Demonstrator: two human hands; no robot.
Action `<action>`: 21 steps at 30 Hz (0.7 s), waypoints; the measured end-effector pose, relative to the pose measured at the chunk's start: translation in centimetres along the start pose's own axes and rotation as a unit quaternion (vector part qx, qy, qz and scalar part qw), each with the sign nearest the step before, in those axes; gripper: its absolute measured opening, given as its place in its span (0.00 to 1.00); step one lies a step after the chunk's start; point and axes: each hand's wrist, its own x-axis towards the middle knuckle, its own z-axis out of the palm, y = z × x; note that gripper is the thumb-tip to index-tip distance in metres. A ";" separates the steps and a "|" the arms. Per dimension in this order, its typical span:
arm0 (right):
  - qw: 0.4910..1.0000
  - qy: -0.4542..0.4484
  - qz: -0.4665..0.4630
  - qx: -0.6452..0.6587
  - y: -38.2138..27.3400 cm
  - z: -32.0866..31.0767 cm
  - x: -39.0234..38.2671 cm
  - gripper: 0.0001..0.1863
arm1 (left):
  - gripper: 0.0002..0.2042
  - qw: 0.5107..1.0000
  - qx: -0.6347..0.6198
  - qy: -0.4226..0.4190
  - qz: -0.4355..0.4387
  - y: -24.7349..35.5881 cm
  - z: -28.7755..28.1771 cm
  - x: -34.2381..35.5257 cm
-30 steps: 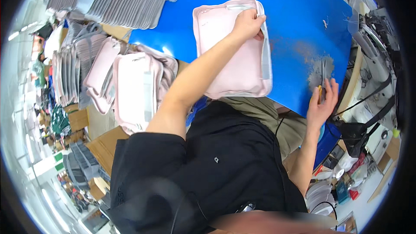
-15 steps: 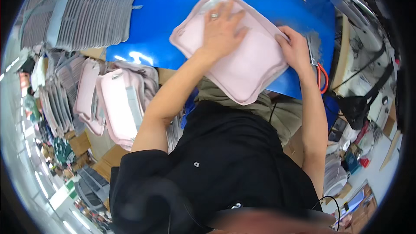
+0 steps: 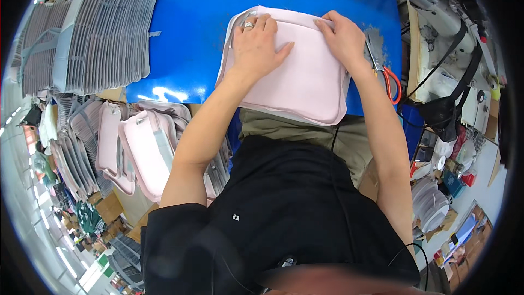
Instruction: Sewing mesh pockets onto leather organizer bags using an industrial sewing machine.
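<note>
A pale pink fabric bag panel with raised, piped edges and rounded corners lies at the near edge of the blue table. Part of it overhangs my lap. My left hand, with a ring on one finger, rests open on its upper left part, fingertips at the far edge and thumb spread. At the upper right corner, my right hand pinches the rim, thumb on top and fingers partly hidden. Scissors with red-orange handles lie just right of my right forearm, beside a patch of loose grey lint.
The blue table carries a tall stack of grey-edged panels at the left. Below it hang or lean more pink bag pieces. A white sewing machine stands at the right, with a black strap and pouch nearby.
The pink bag panel has turned so its far edge lies nearly level. My right hand has moved up to its upper right corner; my left hand has shifted toward the upper left.
</note>
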 end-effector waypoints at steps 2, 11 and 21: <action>1.000 0.010 -0.017 0.006 0.0 0.8 -0.1 0.17 | 0.29 0.999 0.003 -0.025 -0.026 -0.3 -0.6 0.4; 0.998 0.040 -0.042 0.015 -0.2 0.0 -0.9 0.15 | 0.38 0.998 0.018 0.055 0.034 0.5 -0.2 1.0; 0.995 0.062 -0.050 0.057 0.6 -0.4 -2.4 0.15 | 0.22 0.920 0.259 0.282 -0.082 -20.9 -19.2 4.3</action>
